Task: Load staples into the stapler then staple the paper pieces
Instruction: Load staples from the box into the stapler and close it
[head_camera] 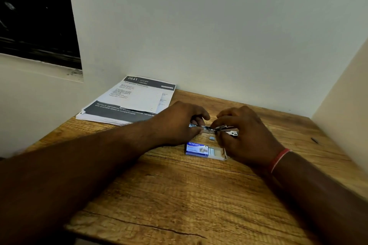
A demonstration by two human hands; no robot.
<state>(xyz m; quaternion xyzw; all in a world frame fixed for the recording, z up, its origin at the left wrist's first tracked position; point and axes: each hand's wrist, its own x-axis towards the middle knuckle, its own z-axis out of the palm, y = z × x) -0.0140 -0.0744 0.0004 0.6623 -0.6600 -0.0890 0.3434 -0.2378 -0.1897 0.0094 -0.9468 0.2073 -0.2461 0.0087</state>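
Far left, a dark window sits in the wall. Next, a stack of printed papers lies at the back left of the wooden table, flat and well apart from the action. Now the left hand: fingers and thumb curled round the left end of the stapler, holding it just above the tabletop. The stapler is metal, stretched out lengthwise between both hands. Just below it, a tiny pale blue bit, too small to identify. Nearer the person lies the staple box, blue sleeve slid left, white tray showing. The right hand pinches the stapler's right end, heel beside the box. There's a red band on that wrist.
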